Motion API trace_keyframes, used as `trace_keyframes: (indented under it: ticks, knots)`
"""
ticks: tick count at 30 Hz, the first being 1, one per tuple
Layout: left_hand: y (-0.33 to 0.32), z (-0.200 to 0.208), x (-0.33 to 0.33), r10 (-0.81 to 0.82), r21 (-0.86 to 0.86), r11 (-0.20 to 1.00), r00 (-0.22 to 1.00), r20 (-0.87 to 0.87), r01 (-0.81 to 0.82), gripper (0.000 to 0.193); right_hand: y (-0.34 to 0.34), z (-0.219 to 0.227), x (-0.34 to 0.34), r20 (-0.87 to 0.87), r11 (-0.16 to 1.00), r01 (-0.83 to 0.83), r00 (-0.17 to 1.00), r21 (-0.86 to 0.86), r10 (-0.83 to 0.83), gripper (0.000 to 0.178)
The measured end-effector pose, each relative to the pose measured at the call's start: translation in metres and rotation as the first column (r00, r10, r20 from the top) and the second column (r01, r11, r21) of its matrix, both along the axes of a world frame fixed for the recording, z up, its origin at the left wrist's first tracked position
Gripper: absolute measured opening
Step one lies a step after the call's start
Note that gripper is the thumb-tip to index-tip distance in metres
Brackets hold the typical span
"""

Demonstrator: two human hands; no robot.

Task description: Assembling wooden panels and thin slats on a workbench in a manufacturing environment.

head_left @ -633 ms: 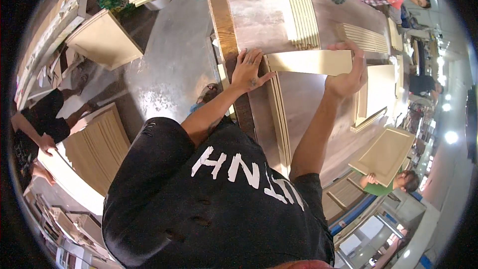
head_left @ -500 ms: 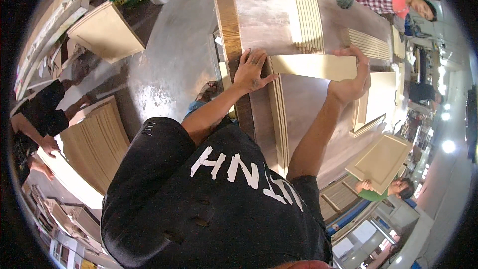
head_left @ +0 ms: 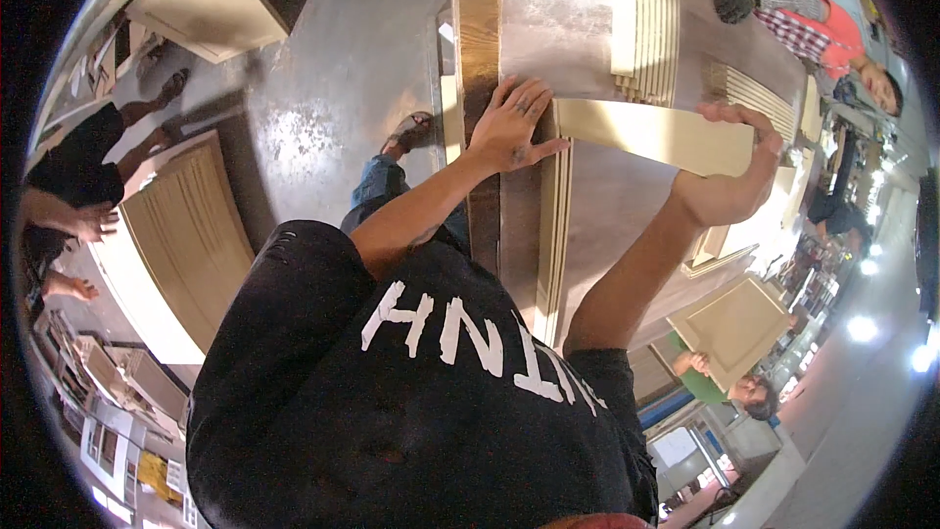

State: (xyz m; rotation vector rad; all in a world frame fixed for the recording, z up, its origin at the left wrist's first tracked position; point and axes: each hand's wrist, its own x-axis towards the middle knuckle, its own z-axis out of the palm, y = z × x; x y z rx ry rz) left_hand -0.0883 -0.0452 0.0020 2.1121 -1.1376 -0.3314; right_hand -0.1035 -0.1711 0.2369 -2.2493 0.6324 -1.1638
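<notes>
A pale, flat wooden board [head_left: 646, 132] lies crosswise above the brown work table [head_left: 612, 216]. Around its right end the fingers and thumb of my right hand [head_left: 734, 171] are wrapped. My left hand [head_left: 514, 127] rests by the board's left end, near the table's dark wooden edge strip [head_left: 480, 44]. Its fingers are stretched out and the thumb points toward the board. Beneath that end, a stack of long, narrow cream strips [head_left: 554, 235] runs toward my body. Whether my left fingertips touch the board or the strips, I cannot tell.
Beyond the board lies a row of cream strips [head_left: 646, 24], with another stack [head_left: 754, 93] to its right. A co-worker's gloved hand [head_left: 734, 3] is at the far right. Another person holds a framed panel [head_left: 729, 328]. Stacked panels [head_left: 186, 235] stand at left beside someone's hands.
The whole view has shifted, so the table sits further right. My hands keep their places on and beside the board. The person at left has lifted their hands off the panel stack.
</notes>
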Motion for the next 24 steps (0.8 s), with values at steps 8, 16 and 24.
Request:
trace_keyframes:
  ticks: [8,16,24]
  knots:
    - [0.001,0.000,0.002,0.024,0.006,1.000,1.000,-0.019,-0.024,0.089,0.017,-0.013,-0.032,0.373,0.888,-0.203,0.927,0.412,0.039,0.042]
    - [0.001,0.000,0.001,0.021,-0.029,0.999,0.999,-0.041,-0.023,0.091,0.013,-0.005,-0.012,0.275,0.872,-0.122,0.961,0.473,-0.015,0.041]
    - [0.003,0.000,0.002,-0.037,0.090,0.995,0.999,-0.033,0.040,0.100,0.014,-0.012,-0.031,0.280,0.895,-0.241,0.950,0.375,0.138,0.043]
